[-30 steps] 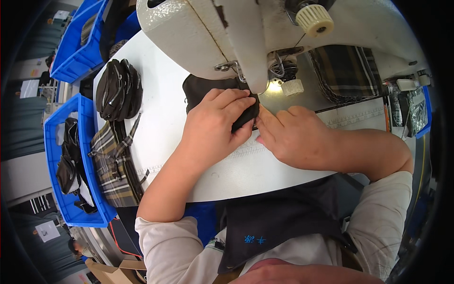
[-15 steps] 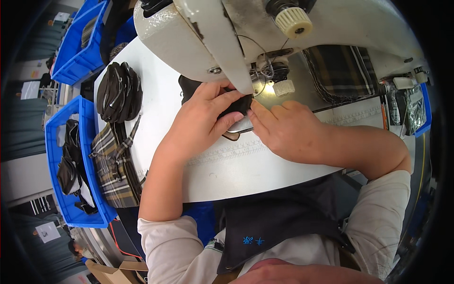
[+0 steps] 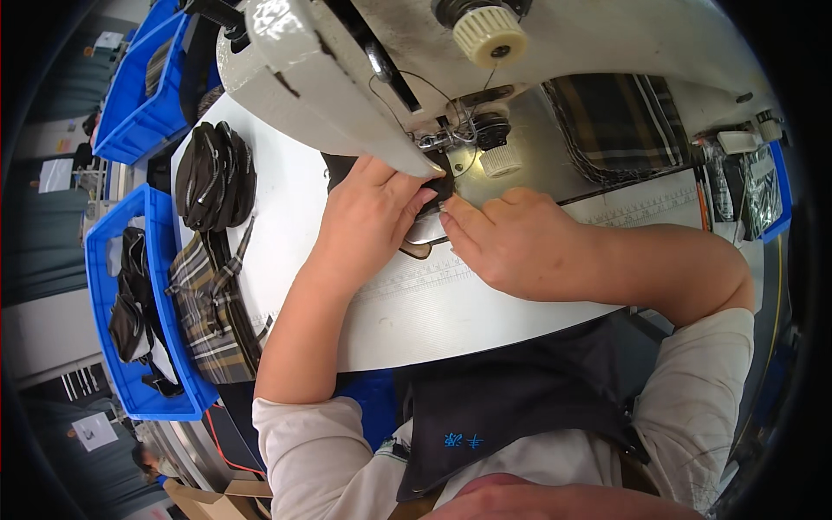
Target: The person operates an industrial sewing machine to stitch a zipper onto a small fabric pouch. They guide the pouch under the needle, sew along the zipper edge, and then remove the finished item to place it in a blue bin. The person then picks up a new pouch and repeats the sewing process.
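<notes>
A dark piece of fabric [image 3: 442, 186] lies under the head of a white sewing machine [image 3: 338, 95], close to its needle and presser foot. My left hand [image 3: 373, 212] rests on this fabric, its thumb and fingers closed on the edge and partly hidden behind the machine's guard. On the right side, my right hand [image 3: 511, 238] pinches the near right edge of the same fabric, with fingertips close to the left thumb. A small tan-edged piece [image 3: 416, 250] sticks out below the fabric.
Dark zippered pieces [image 3: 215, 178] are stacked on the left of the table. Plaid fabric [image 3: 212, 303] hangs over the table edge beside a blue bin [image 3: 156, 381]. More plaid panels [image 3: 620, 121] lie right of the needle. A ruler strip [image 3: 416, 282] crosses the tabletop.
My view has shifted slightly, so the machine head appears further left. Both hands stay on the dark fabric, my right fingertips a little lower and nearer to me.
</notes>
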